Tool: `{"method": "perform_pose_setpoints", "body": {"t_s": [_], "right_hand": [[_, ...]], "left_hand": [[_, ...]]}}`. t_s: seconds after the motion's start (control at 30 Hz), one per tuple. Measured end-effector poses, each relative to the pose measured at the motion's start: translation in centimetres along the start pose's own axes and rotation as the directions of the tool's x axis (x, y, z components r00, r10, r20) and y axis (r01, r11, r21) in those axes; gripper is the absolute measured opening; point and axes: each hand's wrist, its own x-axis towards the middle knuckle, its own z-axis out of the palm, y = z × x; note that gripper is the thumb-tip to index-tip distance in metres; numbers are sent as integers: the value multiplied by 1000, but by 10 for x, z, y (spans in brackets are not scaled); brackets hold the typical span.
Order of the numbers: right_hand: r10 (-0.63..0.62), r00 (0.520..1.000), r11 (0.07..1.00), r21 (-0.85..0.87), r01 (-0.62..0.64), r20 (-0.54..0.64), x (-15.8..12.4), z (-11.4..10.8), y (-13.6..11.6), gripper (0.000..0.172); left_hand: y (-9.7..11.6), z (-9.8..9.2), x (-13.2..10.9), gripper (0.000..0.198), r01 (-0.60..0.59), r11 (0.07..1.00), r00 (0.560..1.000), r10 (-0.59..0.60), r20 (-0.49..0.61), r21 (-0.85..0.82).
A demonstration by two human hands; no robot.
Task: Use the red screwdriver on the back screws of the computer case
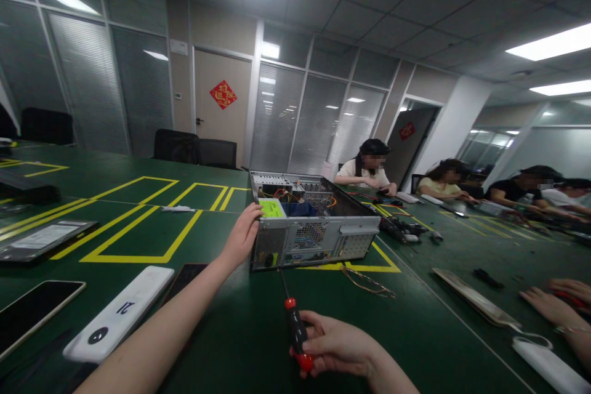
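Observation:
A grey metal computer case (331,231) lies on its side on the green table, its top uncovered and its rear panel facing me. Inside are cables, a drive cage and a power supply with a bright green label (271,209). My left hand (242,233) grips the case's left rear corner, fingers over the edge by that label. In my right hand (339,343) is a screwdriver (296,325) with a black and red handle. Its shaft points away from me, with the tip close to the bottom edge of the rear panel; contact cannot be made out.
Left of the case lie a white numbered device (122,314), a phone (37,314) and a hard drive (48,239). A thin cable loop (369,283) is to the right. Another person's hands (551,301) are at the right edge. Several people sit across the table.

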Motion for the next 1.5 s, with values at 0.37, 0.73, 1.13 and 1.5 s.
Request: {"method": "perform_pose_setpoints", "body": {"t_s": [0.37, 0.73, 1.13, 1.5], "right_hand": [[0, 999, 997, 80, 4, -49, 7, -2, 5, 49], [-66, 993, 964, 261, 38, 97, -6, -11, -3, 44], [-21, 999, 988, 153, 25, -27, 0, -8, 0, 43], [-26, 997, 984, 175, 38, -66, 3, -3, 2, 46]], "left_hand": [[1, 0, 0, 30, 13, 1000, 1000, -13, 9, 6], [2, -1, 0, 30, 9, 1000, 1000, -9, 12, 14], [3, 0, 0, 29, 25, 1000, 1000, -25, 10, 13], [1, 0, -1, 29, 13, 1000, 1000, -13, 6, 10]]}}
